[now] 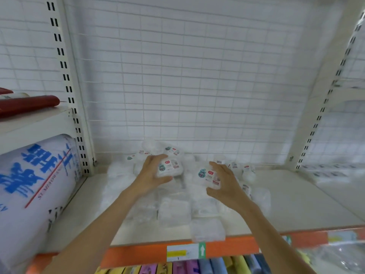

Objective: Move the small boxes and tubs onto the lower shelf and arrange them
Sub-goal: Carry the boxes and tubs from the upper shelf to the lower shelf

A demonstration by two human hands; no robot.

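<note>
The left hand point(152, 175) grips one tub point(169, 168), and the right hand point(227, 182) grips another at 3 o'clock from it. The pile point(173, 212) below looks loose, so a careless placing could make tubs slide off the shelf point(296, 204) edge.

Small clear tubs point(173, 212) with white labels lie heaped on the white shelf point(296, 204); one labelled tub point(169, 167) and another point(209, 177) sit raised above the pile.

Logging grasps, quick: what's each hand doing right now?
Left hand: fingers curled round a small labelled tub.
Right hand: fingers curled round another small tub.
</note>
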